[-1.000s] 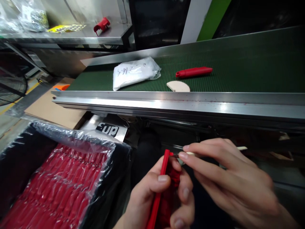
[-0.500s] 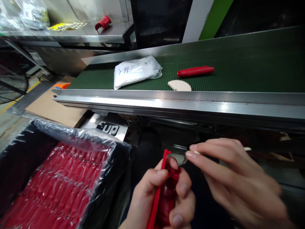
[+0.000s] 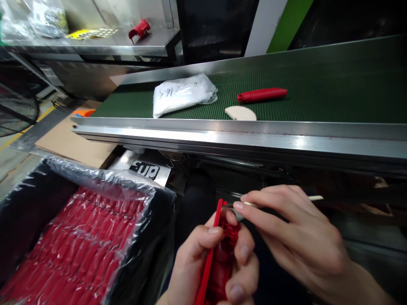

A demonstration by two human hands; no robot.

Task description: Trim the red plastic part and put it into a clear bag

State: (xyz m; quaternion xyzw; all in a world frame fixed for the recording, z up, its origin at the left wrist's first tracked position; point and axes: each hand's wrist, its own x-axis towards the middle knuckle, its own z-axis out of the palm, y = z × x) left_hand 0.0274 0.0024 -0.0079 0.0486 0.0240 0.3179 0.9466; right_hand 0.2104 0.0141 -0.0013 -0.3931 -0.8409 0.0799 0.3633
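My left hand (image 3: 213,258) is wrapped round a hollow red plastic part (image 3: 214,271), its open side facing up and its narrow end pointing away from me. The thumb and fingers press on its two edges. My right hand (image 3: 292,228) pinches a slim small knife (image 3: 315,198) with a cream-coloured handle, whose rear end sticks out behind the fingers. Its greyish blade tip lies close by the far end of the red part and the left forefinger. Whether the blade touches the plastic I cannot tell.
Beyond my hands runs a green conveyor belt (image 3: 333,93) with a metal rail (image 3: 254,137). On it lie a white bag (image 3: 182,94), a red part (image 3: 262,95) and a pale half-round pad (image 3: 241,113). A lined box (image 3: 159,207) of bagged red pieces stands left.
My right hand has moved left with the knife, bringing the blade to the end of the red part. My left hand still holds the part in nearly the same place.
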